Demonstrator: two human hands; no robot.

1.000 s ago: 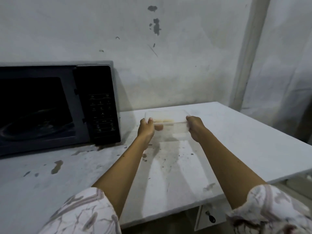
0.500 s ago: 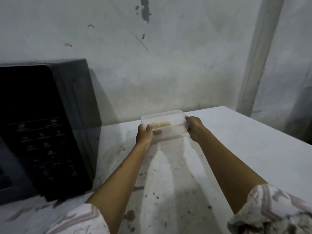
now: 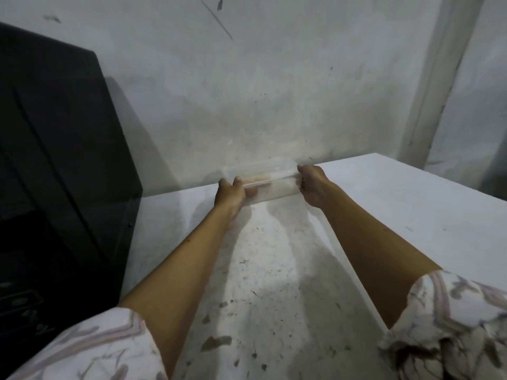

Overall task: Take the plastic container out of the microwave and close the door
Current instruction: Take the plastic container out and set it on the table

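A clear plastic container with something pale brown inside is at the far end of the white table, close to the wall. My left hand grips its left end and my right hand grips its right end. Whether its base rests on the table I cannot tell. The black microwave fills the left side of the view; only its side and part of the control panel show, and its door and cavity are out of view.
A stained grey wall rises just behind the container. A pale pillar stands at the back right. The tabletop in front of me is speckled with dark marks. My patterned sleeves show at the bottom corners.
The container and both hands have moved farther from me toward the wall. The view has swung right and closer, so the microwave's front has slid out at the left.
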